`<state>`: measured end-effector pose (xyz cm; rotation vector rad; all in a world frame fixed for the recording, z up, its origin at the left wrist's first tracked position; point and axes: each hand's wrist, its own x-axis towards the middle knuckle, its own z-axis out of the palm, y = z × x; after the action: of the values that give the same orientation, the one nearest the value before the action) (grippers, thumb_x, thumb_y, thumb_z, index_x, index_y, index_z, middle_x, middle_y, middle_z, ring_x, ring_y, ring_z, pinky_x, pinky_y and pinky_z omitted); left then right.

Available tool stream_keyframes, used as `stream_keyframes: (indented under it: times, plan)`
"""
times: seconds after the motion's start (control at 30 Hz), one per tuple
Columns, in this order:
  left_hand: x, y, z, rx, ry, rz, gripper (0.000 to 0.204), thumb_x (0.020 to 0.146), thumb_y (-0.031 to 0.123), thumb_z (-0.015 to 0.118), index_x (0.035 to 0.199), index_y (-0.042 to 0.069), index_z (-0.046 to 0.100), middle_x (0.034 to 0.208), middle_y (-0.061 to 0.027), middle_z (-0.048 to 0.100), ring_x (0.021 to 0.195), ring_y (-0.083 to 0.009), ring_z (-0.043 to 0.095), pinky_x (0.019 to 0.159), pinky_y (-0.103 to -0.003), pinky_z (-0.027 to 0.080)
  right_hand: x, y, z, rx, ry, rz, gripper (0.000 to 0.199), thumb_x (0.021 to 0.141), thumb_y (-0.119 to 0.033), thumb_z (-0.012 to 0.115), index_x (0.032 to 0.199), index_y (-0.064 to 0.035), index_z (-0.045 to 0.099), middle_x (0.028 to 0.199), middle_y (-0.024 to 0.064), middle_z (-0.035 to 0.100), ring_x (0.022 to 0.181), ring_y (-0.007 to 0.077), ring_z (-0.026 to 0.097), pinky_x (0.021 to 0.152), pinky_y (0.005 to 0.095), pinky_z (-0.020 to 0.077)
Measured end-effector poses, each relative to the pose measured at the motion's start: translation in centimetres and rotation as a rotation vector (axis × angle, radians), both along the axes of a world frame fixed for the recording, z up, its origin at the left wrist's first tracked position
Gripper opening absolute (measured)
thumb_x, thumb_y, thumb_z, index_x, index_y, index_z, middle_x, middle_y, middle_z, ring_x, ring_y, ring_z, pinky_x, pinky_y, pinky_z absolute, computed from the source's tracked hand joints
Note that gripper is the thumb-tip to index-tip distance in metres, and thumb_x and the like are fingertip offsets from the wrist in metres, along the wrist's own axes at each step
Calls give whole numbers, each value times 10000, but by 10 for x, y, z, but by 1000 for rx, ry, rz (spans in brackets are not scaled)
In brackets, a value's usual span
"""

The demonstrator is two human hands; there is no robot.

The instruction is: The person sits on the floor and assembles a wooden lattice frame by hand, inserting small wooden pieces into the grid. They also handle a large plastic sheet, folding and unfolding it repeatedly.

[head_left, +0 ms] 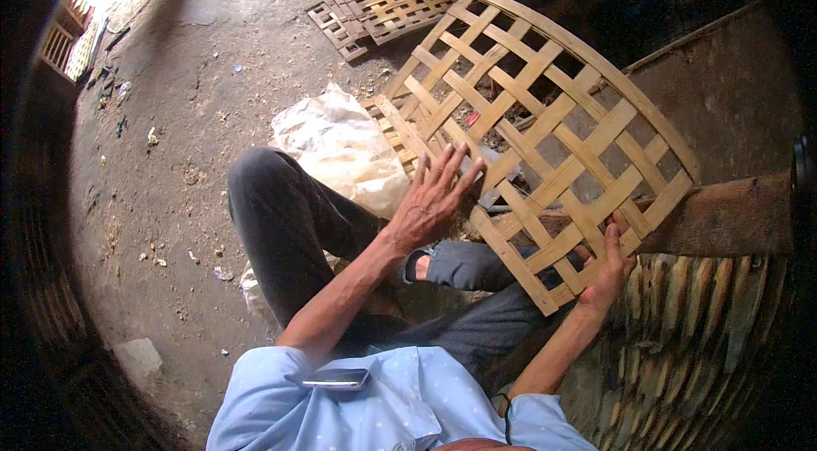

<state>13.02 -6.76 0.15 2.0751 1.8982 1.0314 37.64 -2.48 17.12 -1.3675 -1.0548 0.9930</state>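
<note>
A woven lattice panel point(587, 163) of pale wooden or bamboo strips, with a curved frame, stands tilted in front of me to the right. My right hand point(606, 268) grips its near right edge, thumb on top and fingers partly hidden behind the strips. Over the panel's left edge is my left hand point(436, 198), its fingers stretched out and apart. Whether those fingertips touch the strips I cannot tell. Under the panel's left side, part of another slatted piece point(387, 123) shows.
A crumpled whitish sack point(340, 145) lies beyond my bent knee. Farther off, darker woven panels point(396, 4) rest on the dusty, littered floor. At right are a wooden beam point(723, 213) and corrugated sheeting point(681, 349). A phone point(337, 379) sits in my shirt pocket.
</note>
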Motion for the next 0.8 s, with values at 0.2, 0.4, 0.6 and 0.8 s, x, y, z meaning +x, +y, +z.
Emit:
stream_keyframes:
  times: [0.2,0.4,0.6,0.8]
  plan:
    - [-3,15,2,322,34,8,594,930,223,647,1490,143,467,1522,-139,474,1382,-428,443,1144,-636,317,-20,-4,22,100,261,305,700,994,-391,616,1528,-38,333,1538,193,400,1242,304,567,883,452,598]
    - [-29,18,-1,223,-844,116,442,909,88,723,1334,56,606,1260,-184,683,1104,-275,701,948,-367,556,-48,30,18,237,-456,598,761,1016,-548,507,1534,-8,372,1553,189,424,1427,318,434,1117,533,402]
    - [-81,16,8,249,-1635,274,548,1019,395,597,1327,-53,526,1256,-229,634,927,-351,733,700,-433,647,-10,53,-120,-54,-622,306,804,971,-513,622,1532,3,369,1582,201,380,1460,372,357,1122,481,393]
    - [-102,10,-19,223,-1991,74,588,1053,406,513,1454,-10,402,1417,-237,506,1148,-365,638,874,-486,603,-27,37,-103,-319,46,282,736,946,-538,643,1467,-51,461,1454,126,514,1329,295,497,1020,451,481]
